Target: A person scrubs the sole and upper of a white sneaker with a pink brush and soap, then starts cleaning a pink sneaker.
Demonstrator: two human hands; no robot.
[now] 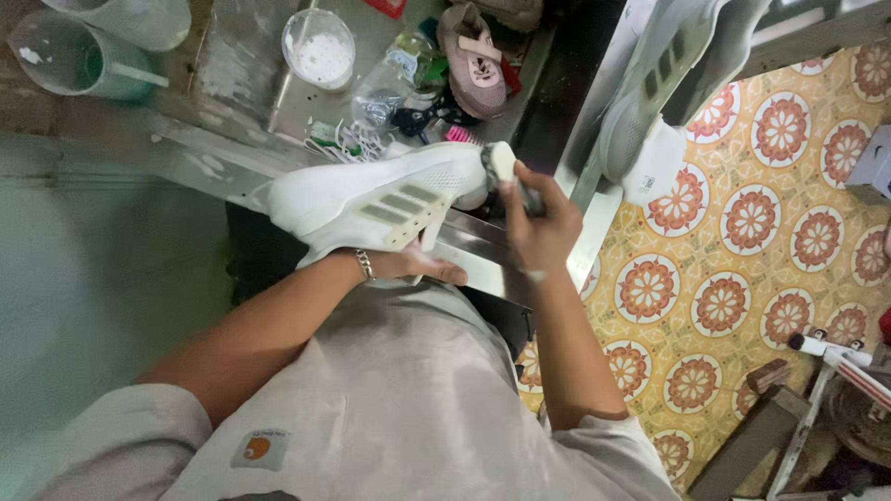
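So, head view only. We have the left hand (408,264) under a white sneaker (371,199), fingers curled up around its underside and wrapped shut on it; a metal bracelet (365,264) sits at that wrist. The sneaker lies on its side, held above the front edge of a metal sink (241,65), toe pointing away to our left, pale striped panel facing up.

Our right hand (538,227) is closed in a fist around the dark handle of a small brush (501,165). The brush head is pale and touches the sneaker's heel end.

In the sink beyond: a clear plastic cup with white powder (318,46), a crumpled clear plastic bottle (390,88), a pink-brown shoe (473,60) lying sole-side partly up, a pink comb-like brush (459,134) just behind the sneaker, plus small white and green bits we cannot identify. Two pale green plastic jugs (83,56) stand far left at the top.

Right of the sink, a second white sneaker (659,83) leans toe-down against a metal frame. Floor there is orange patterned tile (761,232) with round flower motifs. Lower right: a wooden block (752,436) and a white metal stand (817,390), partly cut off.

We wear a light grey shirt (408,399) with a small chest patch.
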